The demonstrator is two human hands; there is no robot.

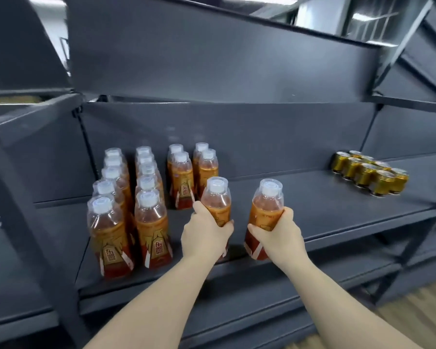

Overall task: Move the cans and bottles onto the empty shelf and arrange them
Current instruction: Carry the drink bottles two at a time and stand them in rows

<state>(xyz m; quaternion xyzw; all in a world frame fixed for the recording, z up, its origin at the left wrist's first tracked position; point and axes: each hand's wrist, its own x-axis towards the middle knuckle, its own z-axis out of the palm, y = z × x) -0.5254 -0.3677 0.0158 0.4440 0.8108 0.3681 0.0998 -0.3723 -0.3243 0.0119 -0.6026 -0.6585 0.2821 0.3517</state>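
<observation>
The head camera looked down at a dark grey shelf (pixel 312 197). The left hand (pixel 204 235) gripped the waist of the left-hand bottle (pixel 215 200), an upright orange drink with a white cap. It sat just in front of the shortest rows of standing bottles (pixel 141 187), probably to lengthen one of them. The right hand (pixel 277 234) clasped the right-hand bottle (pixel 267 202) the same way, beside the first and near the shelf's front edge, over bare shelf where a new row could start. Whether either bottle's base touched the shelf could not be told. The mid-body grips likely kept both upright for setting down. The gold cans (pixel 370 172) stood clustered well apart at the far right.
</observation>
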